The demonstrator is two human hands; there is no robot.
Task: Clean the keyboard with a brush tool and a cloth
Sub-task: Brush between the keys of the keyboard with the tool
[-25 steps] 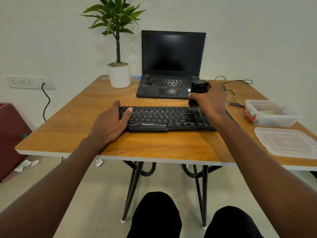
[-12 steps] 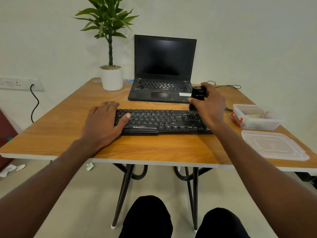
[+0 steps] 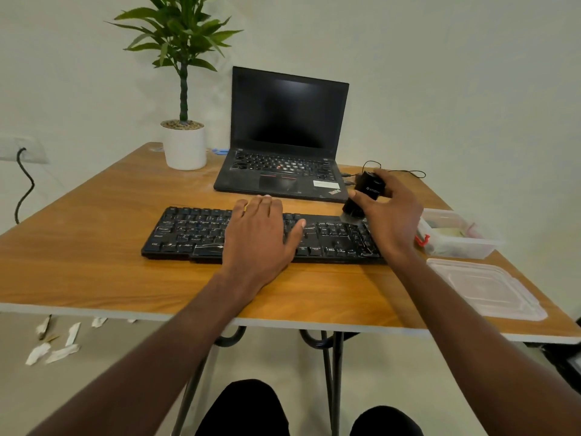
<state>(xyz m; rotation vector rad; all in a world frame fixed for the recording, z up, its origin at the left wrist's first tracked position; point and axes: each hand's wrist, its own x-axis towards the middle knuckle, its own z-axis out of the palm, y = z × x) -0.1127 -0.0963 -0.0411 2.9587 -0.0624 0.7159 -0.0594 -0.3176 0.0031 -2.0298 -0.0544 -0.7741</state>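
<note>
The black keyboard (image 3: 201,234) lies flat on the wooden table (image 3: 94,272), directly in front of the open laptop (image 3: 283,152). The left hand (image 3: 261,237) rests palm-down on the middle of the keyboard, its fingers straight and held close together with the thumb spread to the right. The right hand (image 3: 393,215) is at the keyboard's right end, its fingers (image 3: 388,180) and thumb curled around the black brush tool (image 3: 361,199), which tilts with its bristle end touching the keys near the keyboard's far edge.
</note>
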